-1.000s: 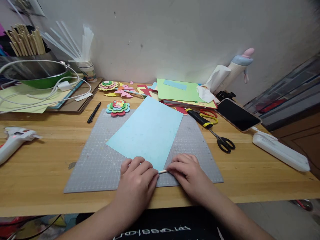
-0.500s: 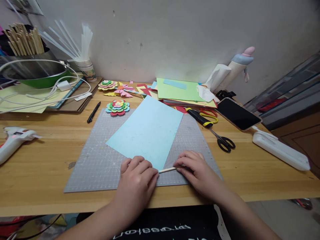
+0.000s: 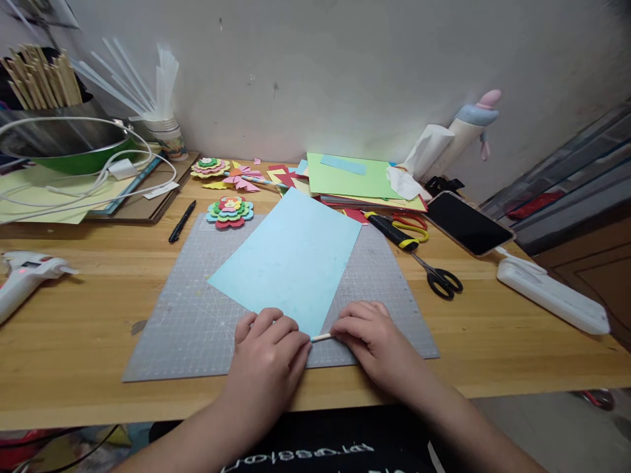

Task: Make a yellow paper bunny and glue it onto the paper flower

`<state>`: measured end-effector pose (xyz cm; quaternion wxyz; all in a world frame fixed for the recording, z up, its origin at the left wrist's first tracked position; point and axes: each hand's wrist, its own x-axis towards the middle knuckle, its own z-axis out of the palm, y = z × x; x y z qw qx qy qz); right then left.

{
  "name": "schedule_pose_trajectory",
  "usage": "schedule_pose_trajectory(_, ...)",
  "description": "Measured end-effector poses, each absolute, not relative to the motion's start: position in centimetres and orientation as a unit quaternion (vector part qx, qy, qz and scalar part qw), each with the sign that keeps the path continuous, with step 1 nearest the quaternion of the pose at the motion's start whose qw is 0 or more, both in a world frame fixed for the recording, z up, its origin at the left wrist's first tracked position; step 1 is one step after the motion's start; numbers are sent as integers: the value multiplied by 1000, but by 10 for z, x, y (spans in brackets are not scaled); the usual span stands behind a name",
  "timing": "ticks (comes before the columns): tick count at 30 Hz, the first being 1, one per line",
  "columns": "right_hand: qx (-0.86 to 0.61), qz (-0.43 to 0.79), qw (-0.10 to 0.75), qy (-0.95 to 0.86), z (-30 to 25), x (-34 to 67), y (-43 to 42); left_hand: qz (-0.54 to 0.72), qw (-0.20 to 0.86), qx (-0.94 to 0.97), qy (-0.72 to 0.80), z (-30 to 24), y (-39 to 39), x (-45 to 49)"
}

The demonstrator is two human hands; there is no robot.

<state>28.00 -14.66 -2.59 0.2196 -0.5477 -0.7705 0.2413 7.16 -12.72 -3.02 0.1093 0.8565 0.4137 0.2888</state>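
Observation:
A light blue sheet of paper [image 3: 290,256] lies slantwise on the grey cutting mat [image 3: 182,315], its near corner pointing at me. Across that corner runs a thin wooden stick [image 3: 322,337], only a short length of it showing between my hands. My left hand [image 3: 269,351] is closed over the stick's left part and the paper's corner, hiding both there. My right hand [image 3: 369,341] pinches the stick's right part between thumb and fingers, just right of the paper.
Layered paper flowers [image 3: 229,211] and a black pen [image 3: 182,221] lie beyond the mat's left. Black-handled scissors [image 3: 442,281], a utility knife [image 3: 392,230] and a phone [image 3: 468,223] are at the right. A glue gun [image 3: 29,276] rests far left; green paper [image 3: 350,180] is stacked behind.
My right hand has slid left along the stick, closer to my left hand, so less bare stick shows. My left hand and the blue paper stay nearly in place.

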Motion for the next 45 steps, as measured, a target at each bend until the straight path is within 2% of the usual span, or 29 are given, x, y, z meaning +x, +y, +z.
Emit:
schedule_pose_trajectory(7,-512,169,277,-795,-28,261,-161,278,101,861,415,-31,-127,71)
schedule_pose_trajectory(15,-503,100,260,-818,-35,249,-170,226,117,859,443,-21,-114,56)
schedule_pose_trajectory(20,-524,117,271,-799,-38,247,-166,189,35,842,504,-12,-80,26)
schedule_pose_trajectory(24,-547,122,284,-778,-39,242,-162,125,11,863,490,-16,-73,20)
schedule_pose_trajectory(32,-527,143,275,-792,-37,243,-156,119,-25,855,503,-19,-80,25)
schedule_pose_trajectory(35,-527,145,276,-790,-37,244,-155,148,2,855,497,-15,-86,30)
schedule_pose_trajectory(41,-535,164,278,-781,-37,241,-154,204,175,862,430,-21,-117,61)
schedule_pose_trajectory(45,-534,216,275,-770,-36,249,-152,201,174,861,434,-28,-123,70)
